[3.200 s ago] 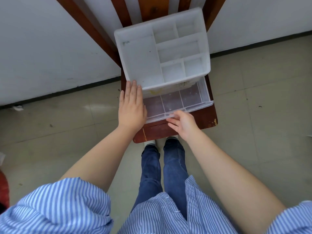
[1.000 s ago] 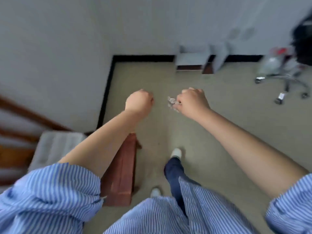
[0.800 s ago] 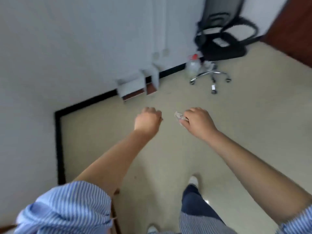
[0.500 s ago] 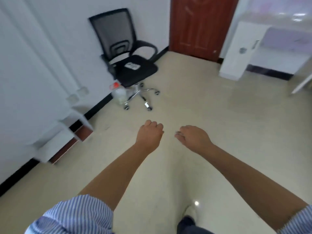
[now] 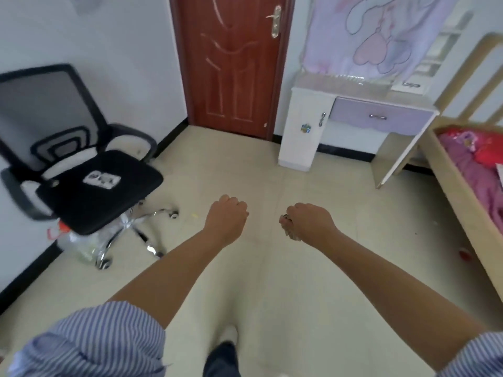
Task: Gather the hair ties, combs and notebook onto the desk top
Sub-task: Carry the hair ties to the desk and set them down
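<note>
Both my arms are stretched out over the beige floor in the head view. My left hand is a closed fist, and I see nothing in it. Fingers curled, my right hand grips small pale hair ties that poke out at the thumb side. The white and lilac desk stands against the far wall at the upper right, well ahead of both hands. Its top is pale and shiny. No comb or notebook is clearly visible.
A black office chair stands at the left with a small white item on its seat and a plastic bottle beneath. A red-brown door is shut straight ahead. A wooden bed with pink bedding fills the right edge.
I have turned away from the white drawer organiser on the wooden chair and now face the door and desk. The right hand took the hair ties along; both hands stay closed.
</note>
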